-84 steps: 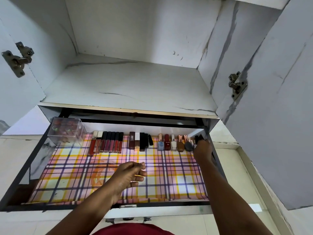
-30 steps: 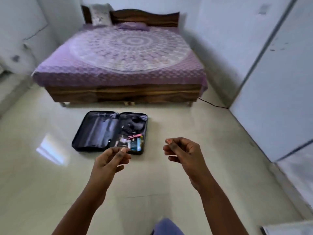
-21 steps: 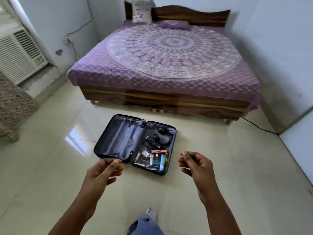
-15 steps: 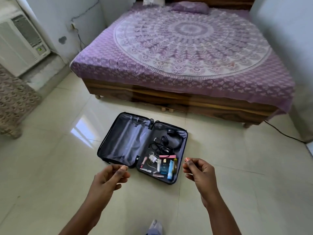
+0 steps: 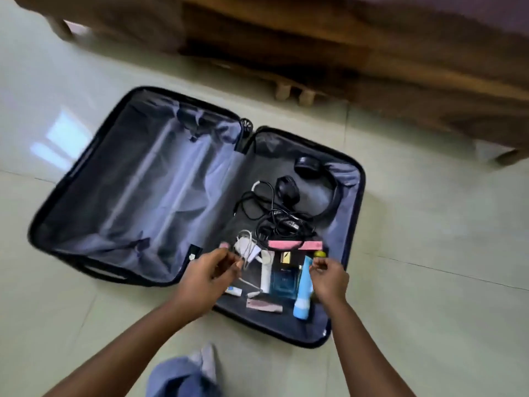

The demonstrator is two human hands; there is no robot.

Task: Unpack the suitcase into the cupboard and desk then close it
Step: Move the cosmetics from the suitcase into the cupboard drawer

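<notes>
Fingers (image 5: 229,263) of the left hand (image 5: 209,279) curl loosely over the near end of the suitcase's right half, just beside a white charger (image 5: 246,247); whether they touch it cannot be told through the blur. Fingers of the right hand (image 5: 329,277) are drawn close together, thumb to fingertips, above a light blue tube (image 5: 304,287), and seem to hold nothing. Near both forearms, at the bottom edge, a blue-clad knee (image 5: 183,376) shows.

The suitcase (image 5: 68,179) lies wide open on the pale tiled floor (image 5: 429,282). Its left half shows only grey lining. The right half holds the small things: at the near end a pink packet (image 5: 263,305), the blue tube, a dark blue bottle (image 5: 283,282) with a gold cap, a white tube (image 5: 265,270) and a small white-and-blue item (image 5: 233,290) beside the left hand. A pink strip (image 5: 294,245) lies across just beyond them. Farther in, a tangle of black cable (image 5: 274,222) sits near black headphones (image 5: 320,184), which rest at the far end.

Beyond the suitcase stands a wooden bed frame (image 5: 315,47), well apart from it.
</notes>
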